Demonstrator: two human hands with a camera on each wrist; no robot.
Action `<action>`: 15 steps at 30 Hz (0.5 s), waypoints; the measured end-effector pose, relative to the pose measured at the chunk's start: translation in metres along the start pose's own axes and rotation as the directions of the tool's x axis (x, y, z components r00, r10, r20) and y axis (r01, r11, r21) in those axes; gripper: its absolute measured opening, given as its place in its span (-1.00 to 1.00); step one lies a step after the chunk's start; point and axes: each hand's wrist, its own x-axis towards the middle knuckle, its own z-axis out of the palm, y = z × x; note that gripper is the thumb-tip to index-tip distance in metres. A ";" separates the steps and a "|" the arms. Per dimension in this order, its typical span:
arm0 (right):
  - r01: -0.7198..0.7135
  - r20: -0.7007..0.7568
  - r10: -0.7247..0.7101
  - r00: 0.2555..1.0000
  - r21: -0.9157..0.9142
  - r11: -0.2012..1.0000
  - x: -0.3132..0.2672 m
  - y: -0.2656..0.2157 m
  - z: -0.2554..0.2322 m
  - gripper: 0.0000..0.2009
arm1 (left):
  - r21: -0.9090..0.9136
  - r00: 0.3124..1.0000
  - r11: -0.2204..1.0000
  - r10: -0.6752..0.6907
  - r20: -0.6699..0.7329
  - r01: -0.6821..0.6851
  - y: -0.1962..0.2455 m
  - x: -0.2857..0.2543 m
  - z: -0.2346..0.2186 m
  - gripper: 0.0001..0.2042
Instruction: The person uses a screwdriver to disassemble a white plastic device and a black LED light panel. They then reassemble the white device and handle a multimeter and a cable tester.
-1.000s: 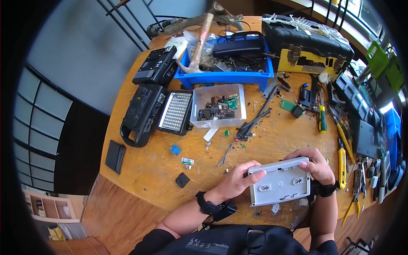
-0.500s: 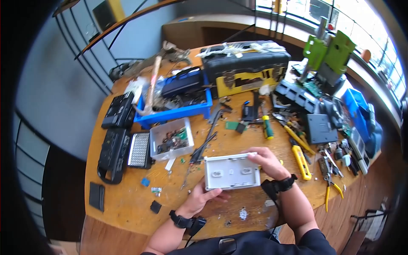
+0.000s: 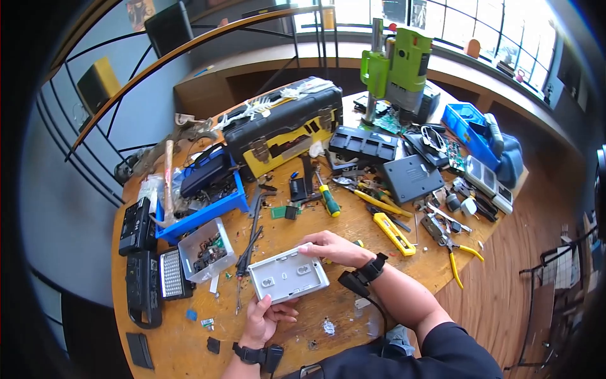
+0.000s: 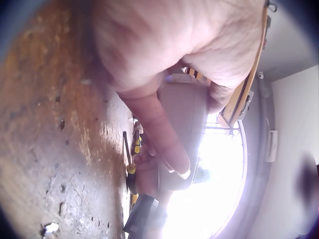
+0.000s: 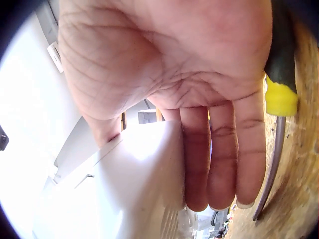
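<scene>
casing (image 3: 283, 285): pale plastic, smooth, glossy where light strikes it
desk (image 3: 300, 338): wood, scuffed and pitted, with a sheen
hammer (image 3: 168, 174): wooden handle, metal head
tub (image 3: 218, 270): translucent plastic
toolbox (image 3: 284, 124): matt black and yellow plastic
screwdriver (image 3: 329, 201): smooth plastic handle, metal shaft
sleeve (image 3: 457, 354): matt dark cloth
floor (image 3: 486, 309): grained wood

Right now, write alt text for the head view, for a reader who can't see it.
A person's left hand and right hand hold a pale plastic casing above a cluttered wooden table, at its near and far edges respectively. Beyond are a yellow utility knife, a green-and-yellow screwdriver, a black-and-yellow toolbox and a hammer resting on a blue bin.
</scene>
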 end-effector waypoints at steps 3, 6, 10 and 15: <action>0.134 -0.026 -0.133 0.991 0.009 0.991 0.003 0.009 0.001 -0.42 | 0.041 0.997 0.999 0.001 -0.077 0.003 -0.003 0.000 -0.003 -0.54; 0.148 0.003 -0.148 0.989 0.031 0.989 0.004 0.012 -0.001 -0.42 | 0.065 0.997 0.998 0.029 -0.076 -0.025 -0.003 -0.001 -0.002 -0.53; 0.090 0.017 -0.091 0.996 0.024 0.996 0.003 0.003 0.001 -0.39 | 0.073 0.991 0.996 0.060 -0.122 -0.051 -0.004 0.002 -0.001 -0.41; 0.055 0.009 -0.055 0.998 0.005 0.998 0.003 0.001 -0.001 -0.39 | -0.041 1.000 0.999 -0.006 -0.028 0.005 -0.005 0.002 -0.009 -0.45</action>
